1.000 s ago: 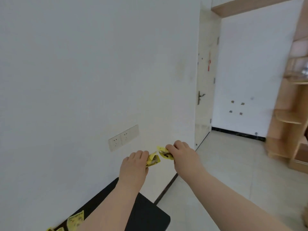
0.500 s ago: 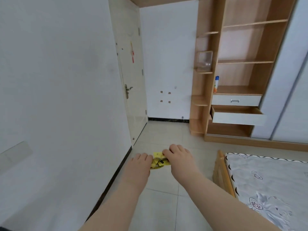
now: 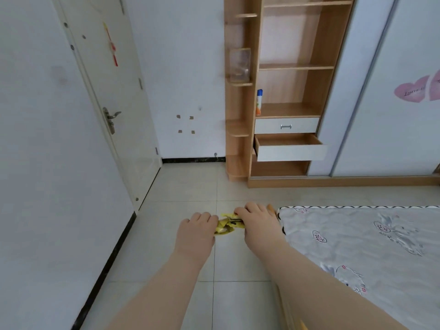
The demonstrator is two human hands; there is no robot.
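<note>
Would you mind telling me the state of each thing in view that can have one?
Wrappers: crumpled, held between both hands.
Left hand: grips the wrappers.
Right hand: pinches the wrappers.
Door: closed.
Upper drawer: shut.
Lower drawer: pulled open, nothing seen inside.
Bottle: upright on a shelf.
</note>
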